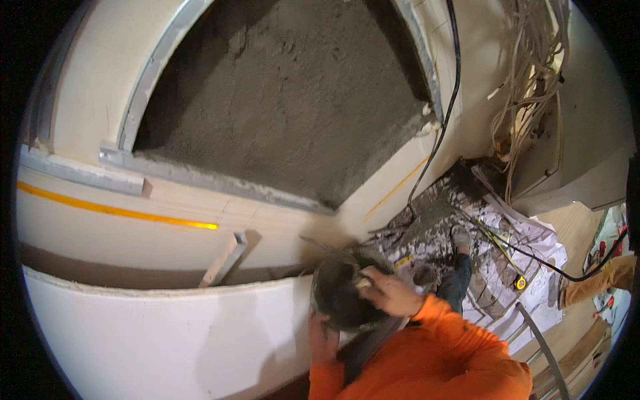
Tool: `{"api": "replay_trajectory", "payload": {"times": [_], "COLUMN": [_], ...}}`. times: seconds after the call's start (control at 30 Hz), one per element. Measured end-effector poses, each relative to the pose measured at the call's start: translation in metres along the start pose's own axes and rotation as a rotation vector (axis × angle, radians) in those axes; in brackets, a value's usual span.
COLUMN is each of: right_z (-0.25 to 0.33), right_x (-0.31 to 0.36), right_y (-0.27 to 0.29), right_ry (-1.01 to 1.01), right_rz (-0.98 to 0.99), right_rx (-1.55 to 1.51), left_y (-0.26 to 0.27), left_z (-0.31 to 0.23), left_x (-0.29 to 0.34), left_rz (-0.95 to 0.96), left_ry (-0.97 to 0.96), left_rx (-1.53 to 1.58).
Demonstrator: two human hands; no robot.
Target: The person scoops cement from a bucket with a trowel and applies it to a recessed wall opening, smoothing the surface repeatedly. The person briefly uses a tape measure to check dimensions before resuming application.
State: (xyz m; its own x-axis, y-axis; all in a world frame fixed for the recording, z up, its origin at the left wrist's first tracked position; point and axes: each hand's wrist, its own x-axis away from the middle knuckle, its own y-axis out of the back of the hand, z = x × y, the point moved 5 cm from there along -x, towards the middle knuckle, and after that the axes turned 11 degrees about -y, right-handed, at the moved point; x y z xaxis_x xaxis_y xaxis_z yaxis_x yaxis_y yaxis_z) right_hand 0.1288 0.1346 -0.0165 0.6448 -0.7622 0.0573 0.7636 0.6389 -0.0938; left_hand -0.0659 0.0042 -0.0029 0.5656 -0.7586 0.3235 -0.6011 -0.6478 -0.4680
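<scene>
A round black bucket [365,326] is held close in front of me, beside the top edge of a white board. My left hand [324,339] grips its near left side, fingers closed at the rim. Over the bucket's mouth my right hand [393,293] is closed round the pale handle of what looks like a trowel [363,283]. The tool's dark, blurred blade seems to reach over the far rim. How much the bucket contains is too dark to tell. Beyond it, rough grey mortar [287,100] fills a recess bordered by grey metal profiles [233,185].
The white board [160,333] stands along the lower left, with a short metal profile [225,259] behind it. A black cable [448,120] hangs at right near bundled cords [527,100]. Mortar-stained sheeting [543,250] and a yellow tape measure [520,283] lie on the floor. Another person's leg [600,280] shows far right.
</scene>
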Motion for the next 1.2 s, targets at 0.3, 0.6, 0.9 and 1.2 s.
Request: {"api": "replay_trajectory", "payload": {"times": [0.3, 0.6, 0.9, 1.2], "right_z": [-0.051, 0.021, 0.029, 0.047], "right_x": [0.007, 0.022, 0.029, 0.023], "right_y": [0.035, 0.019, 0.025, 0.03], "right_ry": [-0.085, -0.09, -0.092, -0.154], "right_rz": [0.011, 0.158, -0.051, -0.01], "right_rx": [0.918, 1.15, 1.142, 1.134], "left_y": [-0.07, -0.085, -0.123, -0.141], "left_z": [-0.004, -0.045, -0.044, -0.052], "left_x": [-0.033, -0.049, -0.054, -0.049], "left_rz": [0.202, 0.369, 0.483, 0.556], "left_ry": [-0.108, -0.149, -0.25, -0.192], "left_rx": [-0.23, -0.287, -0.282, -0.251]}}
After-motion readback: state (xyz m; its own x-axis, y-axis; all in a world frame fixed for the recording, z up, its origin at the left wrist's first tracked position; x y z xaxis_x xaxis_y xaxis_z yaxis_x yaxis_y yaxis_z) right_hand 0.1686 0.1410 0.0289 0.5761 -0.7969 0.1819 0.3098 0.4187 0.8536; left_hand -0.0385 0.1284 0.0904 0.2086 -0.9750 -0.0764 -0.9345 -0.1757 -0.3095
